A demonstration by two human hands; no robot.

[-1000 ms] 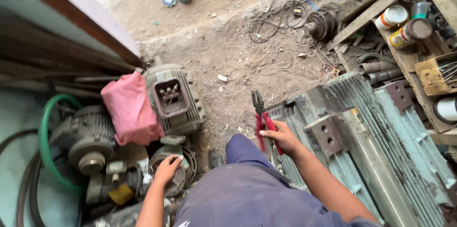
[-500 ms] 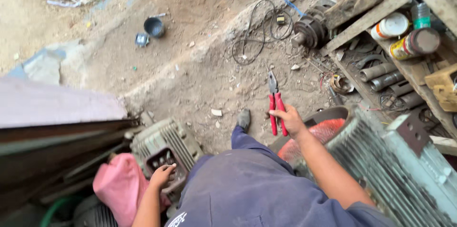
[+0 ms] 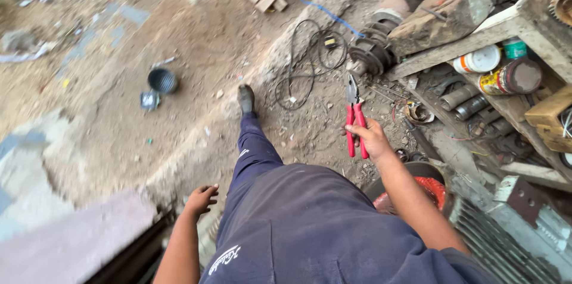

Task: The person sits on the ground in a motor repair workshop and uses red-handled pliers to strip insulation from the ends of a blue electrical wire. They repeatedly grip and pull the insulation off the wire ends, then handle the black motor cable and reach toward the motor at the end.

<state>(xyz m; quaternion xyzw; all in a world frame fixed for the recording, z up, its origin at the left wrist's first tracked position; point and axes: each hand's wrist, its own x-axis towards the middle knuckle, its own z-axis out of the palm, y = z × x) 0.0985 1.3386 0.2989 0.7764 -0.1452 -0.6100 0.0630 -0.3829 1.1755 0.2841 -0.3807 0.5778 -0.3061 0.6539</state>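
Head view: right hand point(image 3: 370, 139) is closed around the red handles of the pliers point(image 3: 355, 118), nose pointing away over dirt ground point(image 3: 196, 39). Left hand point(image 3: 201, 199) hangs loosely open, holding nothing.

One view only, from a camera on the person's head. It faces steeply down and a bit forward over the torso and a striding leg. Near, at the bottom: blue clothing, the left hand point(image 3: 201, 198), and the right hand point(image 3: 370, 138) with red pliers point(image 3: 355, 118). Farther up the frame: dirt ground point(image 3: 179, 51), a black cable coil point(image 3: 310, 60). The right edge takes in a cluttered wooden shelf point(image 3: 476, 36). No second view to share anything with.
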